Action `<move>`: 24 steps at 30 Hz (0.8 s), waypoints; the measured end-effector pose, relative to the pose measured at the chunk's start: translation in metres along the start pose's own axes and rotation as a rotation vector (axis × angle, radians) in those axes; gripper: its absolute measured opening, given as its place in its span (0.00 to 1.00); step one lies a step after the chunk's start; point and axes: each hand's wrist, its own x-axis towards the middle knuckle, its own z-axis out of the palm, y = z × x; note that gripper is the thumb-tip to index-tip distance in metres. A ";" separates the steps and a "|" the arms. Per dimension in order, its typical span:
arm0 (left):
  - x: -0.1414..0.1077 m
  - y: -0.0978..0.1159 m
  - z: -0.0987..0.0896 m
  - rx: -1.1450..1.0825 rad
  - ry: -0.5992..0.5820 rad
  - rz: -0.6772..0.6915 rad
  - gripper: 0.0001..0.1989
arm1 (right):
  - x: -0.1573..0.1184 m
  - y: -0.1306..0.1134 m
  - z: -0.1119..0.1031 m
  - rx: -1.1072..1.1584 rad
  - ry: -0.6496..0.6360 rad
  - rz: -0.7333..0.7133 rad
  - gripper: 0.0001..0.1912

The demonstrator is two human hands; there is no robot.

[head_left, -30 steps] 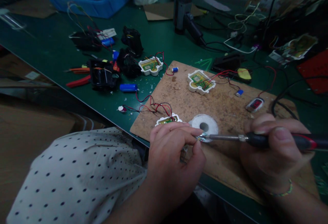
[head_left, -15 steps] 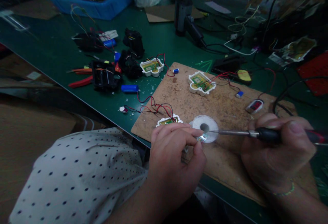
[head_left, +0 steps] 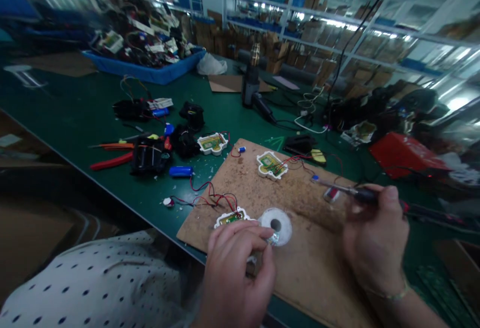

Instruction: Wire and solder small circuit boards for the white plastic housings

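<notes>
My left hand (head_left: 238, 263) pinches a small circuit board (head_left: 275, 239) between thumb and fingertips, just over the edge of a white spool (head_left: 284, 223). Under these fingers, partly hidden, lies a white housing (head_left: 222, 220) with red and black wires leading to a blue battery cell (head_left: 180, 171) and a small white connector-like piece (head_left: 168, 202). Wrapped round the dark handle of a soldering iron (head_left: 366, 196) is my right hand (head_left: 377, 240). The iron's tip points left, apart from the circuit board, above the brown work board (head_left: 315, 278).
Another wired white housing (head_left: 272, 165) lies on the work board, a third housing (head_left: 212, 143) beyond its left corner. Red-handled pliers (head_left: 111, 160) and black casings (head_left: 150, 155) sit to the left. A heat gun (head_left: 250, 88) stands behind, near a full blue bin (head_left: 150, 72).
The soldering iron's tip has moved away from the circuit board, up and right with my right hand. My left hand keeps its pinch. The camera has tilted up, showing shelves behind.
</notes>
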 end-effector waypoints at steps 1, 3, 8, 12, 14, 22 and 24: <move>0.000 -0.001 0.000 0.004 -0.002 0.009 0.09 | 0.015 -0.001 -0.002 -0.001 0.056 -0.016 0.15; -0.001 -0.003 0.001 0.008 -0.012 0.025 0.09 | 0.051 -0.001 -0.004 -0.031 0.164 -0.047 0.15; -0.003 -0.008 0.001 0.041 -0.018 0.075 0.08 | 0.135 0.022 0.002 -0.299 0.113 0.005 0.15; -0.005 -0.009 0.002 0.037 -0.008 0.089 0.06 | 0.166 0.051 0.015 -0.500 0.002 0.107 0.16; -0.006 -0.007 0.003 0.023 0.005 0.062 0.06 | 0.168 0.063 0.022 -0.564 -0.072 0.153 0.18; -0.008 -0.012 0.004 0.031 -0.017 0.078 0.04 | 0.153 0.088 0.051 -0.657 -0.383 0.329 0.19; -0.010 -0.017 0.002 0.042 -0.055 0.110 0.02 | 0.155 0.082 0.042 -0.672 -0.457 0.361 0.19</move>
